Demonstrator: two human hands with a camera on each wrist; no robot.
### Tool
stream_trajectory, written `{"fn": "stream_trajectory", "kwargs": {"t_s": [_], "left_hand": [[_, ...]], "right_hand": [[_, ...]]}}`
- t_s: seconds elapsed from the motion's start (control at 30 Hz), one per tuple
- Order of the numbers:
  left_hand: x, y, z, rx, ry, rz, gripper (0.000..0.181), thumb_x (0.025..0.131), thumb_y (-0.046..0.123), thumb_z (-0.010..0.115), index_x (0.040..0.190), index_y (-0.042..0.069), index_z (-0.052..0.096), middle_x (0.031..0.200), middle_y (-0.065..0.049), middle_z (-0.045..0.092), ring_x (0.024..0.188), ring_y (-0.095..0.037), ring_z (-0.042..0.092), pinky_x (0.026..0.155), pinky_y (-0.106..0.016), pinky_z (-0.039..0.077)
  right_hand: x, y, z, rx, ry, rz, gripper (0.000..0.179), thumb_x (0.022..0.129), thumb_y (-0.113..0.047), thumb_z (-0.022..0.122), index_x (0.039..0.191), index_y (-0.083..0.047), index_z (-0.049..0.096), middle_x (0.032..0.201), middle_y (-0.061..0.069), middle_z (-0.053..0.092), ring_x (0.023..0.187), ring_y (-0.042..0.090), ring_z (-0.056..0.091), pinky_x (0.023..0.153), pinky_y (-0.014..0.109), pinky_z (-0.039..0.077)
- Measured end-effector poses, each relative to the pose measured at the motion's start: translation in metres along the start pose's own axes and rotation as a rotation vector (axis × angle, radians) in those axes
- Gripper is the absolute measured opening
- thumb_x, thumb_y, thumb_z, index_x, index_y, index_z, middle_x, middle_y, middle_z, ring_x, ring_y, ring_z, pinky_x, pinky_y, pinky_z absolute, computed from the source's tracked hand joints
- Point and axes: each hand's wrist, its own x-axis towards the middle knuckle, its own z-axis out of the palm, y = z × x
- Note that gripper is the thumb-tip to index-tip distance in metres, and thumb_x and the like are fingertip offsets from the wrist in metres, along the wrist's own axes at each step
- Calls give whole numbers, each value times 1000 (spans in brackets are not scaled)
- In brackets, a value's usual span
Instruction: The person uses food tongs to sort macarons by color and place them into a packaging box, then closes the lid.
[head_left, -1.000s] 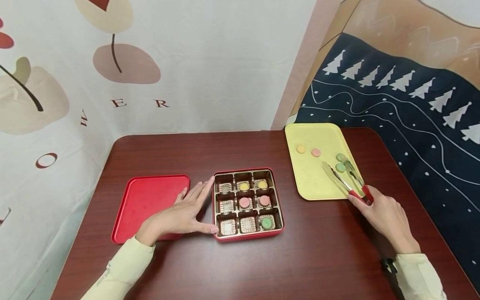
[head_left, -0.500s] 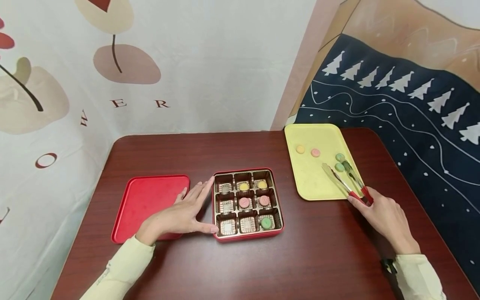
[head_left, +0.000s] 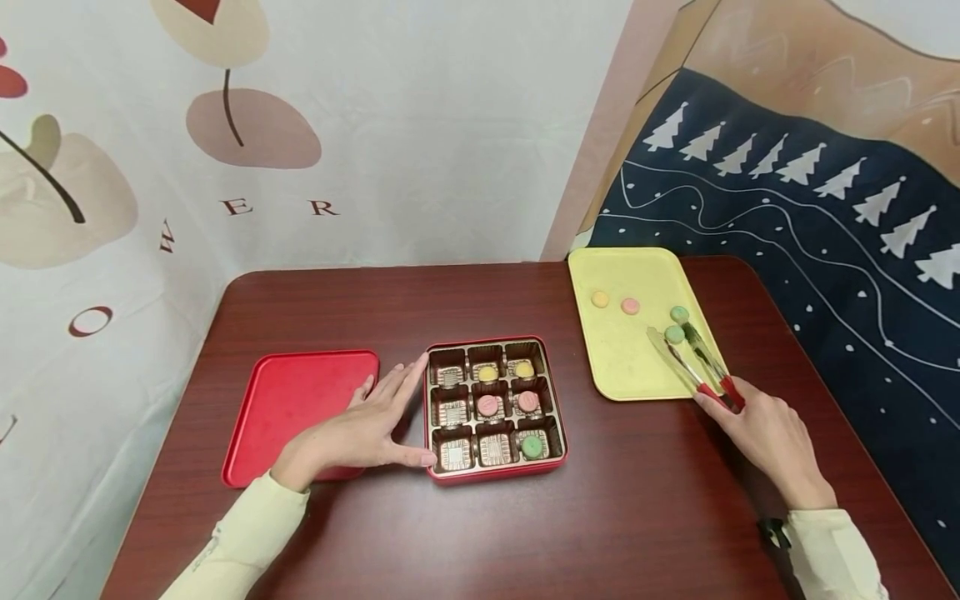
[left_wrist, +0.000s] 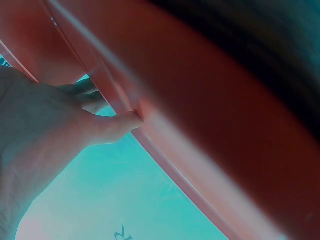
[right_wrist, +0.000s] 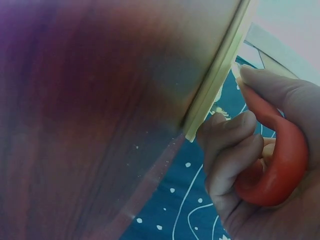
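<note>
My right hand (head_left: 772, 433) grips a pair of tongs (head_left: 707, 388) by their red handle (right_wrist: 287, 165), which shows close up in the right wrist view. The metal arms reach over the yellow tray (head_left: 622, 367), apart, with a green macaron (head_left: 674, 334) between their ends. Another green macaron (head_left: 679, 314) lies just beyond it. My left hand (head_left: 356, 433) spreads along the left side of a red box (head_left: 498, 477), thumb and fingertips at its edge. The box's brown divided insert holds two yellow, two pink and one green macaron (head_left: 532, 447); its left column and bottom middle compartment hold none.
A yellow macaron (head_left: 600, 298) and a pink macaron (head_left: 630, 306) lie farther left on the yellow tray. A red lid-like tray (head_left: 300, 392) lies left of the box, partly under my left hand. Printed cloths hang behind the brown table (head_left: 600, 517).
The tongs' arms have drawn slightly closer together, and the nearer green macaron has slid a little left. My right hand has shifted slightly left; my left hand and the box stay put.
</note>
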Motion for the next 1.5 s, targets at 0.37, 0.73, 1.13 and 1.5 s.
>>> {"fn": "stream_trajectory", "kwargs": {"t_s": [0.37, 0.73, 1.13, 1.5], "left_hand": [[-1, 1, 1, -3, 3, 1, 141, 83, 80, 79, 176, 27, -13, 180, -17, 13, 165, -45, 10, 125, -74, 0], [2, 1, -1, 13, -2, 4, 141, 82, 82, 77, 176, 26, -12, 179, -21, 16, 164, -45, 10, 125, -74, 0], [0, 1, 0, -3, 0, -3, 141, 83, 76, 81, 175, 26, -13, 179, -23, 15, 165, -46, 9, 125, -74, -1], [0, 0, 0, -15, 1, -1, 140, 85, 73, 82, 176, 24, -12, 179, -23, 15, 165, -45, 8, 125, -74, -2]], "right_hand": [[-2, 3, 2, 5, 3, 8, 38, 100, -37, 81, 105, 0, 72, 63, 3, 49, 59, 28, 50, 52, 41, 35], [-5, 1, 2, 23, 57, -16, 43, 99, -26, 82, 126, 7, 74, 87, 29, 72, 64, 38, 62, 51, 49, 44], [-8, -9, 0, 43, 82, -46, 44, 98, -24, 84, 129, 5, 74, 96, 34, 73, 67, 41, 64, 54, 56, 48], [-13, -45, -8, 77, 110, -134, 46, 92, -22, 90, 129, 2, 77, 61, 2, 62, 58, 25, 53, 51, 41, 41]]}}
